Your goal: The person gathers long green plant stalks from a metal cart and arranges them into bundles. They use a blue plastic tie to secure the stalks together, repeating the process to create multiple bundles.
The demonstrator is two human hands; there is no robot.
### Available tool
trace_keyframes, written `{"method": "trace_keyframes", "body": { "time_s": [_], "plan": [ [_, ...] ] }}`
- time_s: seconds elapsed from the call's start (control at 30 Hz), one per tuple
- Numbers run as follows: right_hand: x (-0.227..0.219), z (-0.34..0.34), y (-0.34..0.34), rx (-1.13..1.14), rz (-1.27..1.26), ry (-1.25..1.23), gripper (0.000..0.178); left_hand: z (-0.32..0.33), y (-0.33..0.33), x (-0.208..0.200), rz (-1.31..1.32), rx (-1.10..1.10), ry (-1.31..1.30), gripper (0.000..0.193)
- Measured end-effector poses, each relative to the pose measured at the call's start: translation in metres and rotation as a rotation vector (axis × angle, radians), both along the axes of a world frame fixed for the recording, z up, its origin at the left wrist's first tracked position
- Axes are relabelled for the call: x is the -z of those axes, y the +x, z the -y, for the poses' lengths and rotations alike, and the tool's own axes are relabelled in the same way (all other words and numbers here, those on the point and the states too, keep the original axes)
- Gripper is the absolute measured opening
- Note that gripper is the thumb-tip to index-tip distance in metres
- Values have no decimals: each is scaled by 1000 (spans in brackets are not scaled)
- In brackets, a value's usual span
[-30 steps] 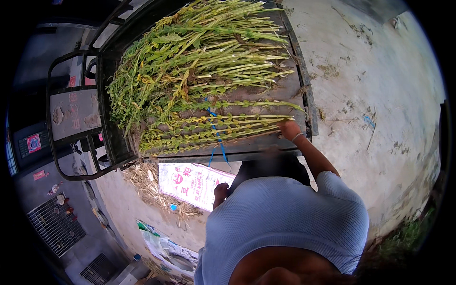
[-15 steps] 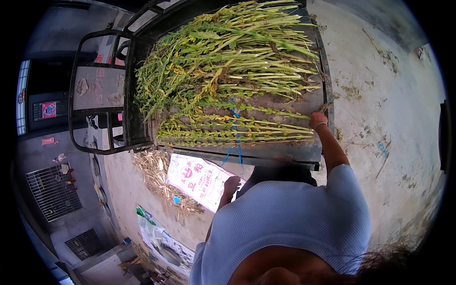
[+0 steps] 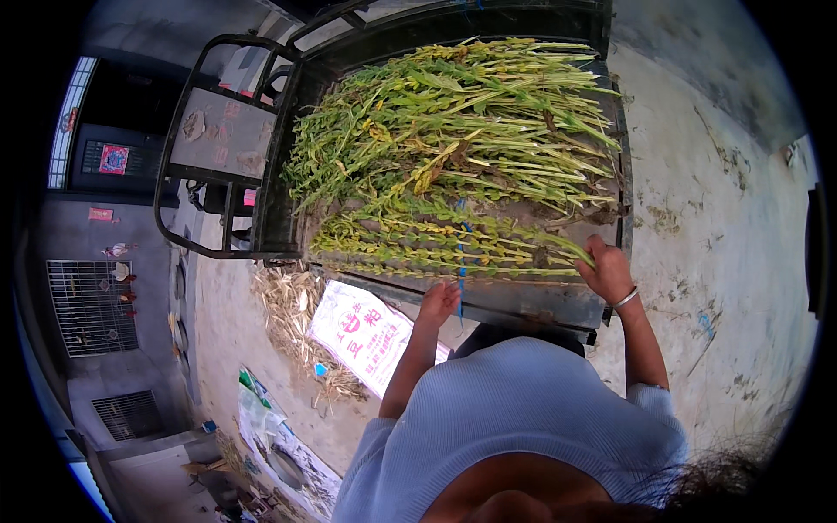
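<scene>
Cut green plant stalks with yellowing leaves and pods [image 3: 488, 122] lie in a thick pile across the bed of a cart. A smaller bunch of stalks [image 3: 523, 248] lies along the near side, and a blue string [image 3: 463, 253] runs across the bed at this bunch. My right hand [image 3: 608, 272] closes on the cut ends of this bunch, at the bed's right end. My left hand [image 3: 440, 303] is at the near edge, close beside the string, its fingers loosely bent and somewhat apart, with nothing visible in them.
The dark metal cart bed [image 3: 540, 301] has a raised rail frame [image 3: 205, 174] at its left end. Below the near edge, a white printed sack [image 3: 362, 331] lies on the floor beside dry straw [image 3: 283, 305]. Farther down is a crumpled plastic sheet [image 3: 279, 453].
My left hand has risen from over the sack to the cart's near edge. My right hand has moved nearer to me, lifting and bending some stalk ends. The whole view has shifted.
</scene>
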State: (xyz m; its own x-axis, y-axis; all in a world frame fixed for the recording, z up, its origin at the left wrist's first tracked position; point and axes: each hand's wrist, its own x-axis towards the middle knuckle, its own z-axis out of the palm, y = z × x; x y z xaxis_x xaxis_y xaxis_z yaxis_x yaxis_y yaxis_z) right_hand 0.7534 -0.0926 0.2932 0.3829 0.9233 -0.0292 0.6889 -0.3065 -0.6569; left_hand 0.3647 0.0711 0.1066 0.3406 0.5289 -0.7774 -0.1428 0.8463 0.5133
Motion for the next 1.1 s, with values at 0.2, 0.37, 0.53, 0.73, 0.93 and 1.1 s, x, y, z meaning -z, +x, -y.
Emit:
{"method": "trace_keyframes", "body": {
  "time_s": [0.2, 0.37, 0.53, 0.73, 0.93, 1.1],
  "plan": [
    [-35, 21, -29, -11, 0, 128, 25, -70, 89, -54, 150, -360, -104, 50],
    [-58, 27, -30, -45, -20, 219, 25, -116, 120, -81, 359, -536, -24, 50],
    [-13, 39, 9, 74, -20, 182, 18, -99, 127, -129, 412, -481, 110, 49],
    [53, 71, 38, -168, -337, -61, 38, -52, 119, -137, 431, -344, 146, 50],
    [32, 67, 17, -296, -1100, -844, 80, -41, 86, -34, 266, -290, -27, 39],
    [73, 76, -10, -198, -1558, -443, 81, -31, 90, 2, 183, -223, -71, 24]
  ]
}}
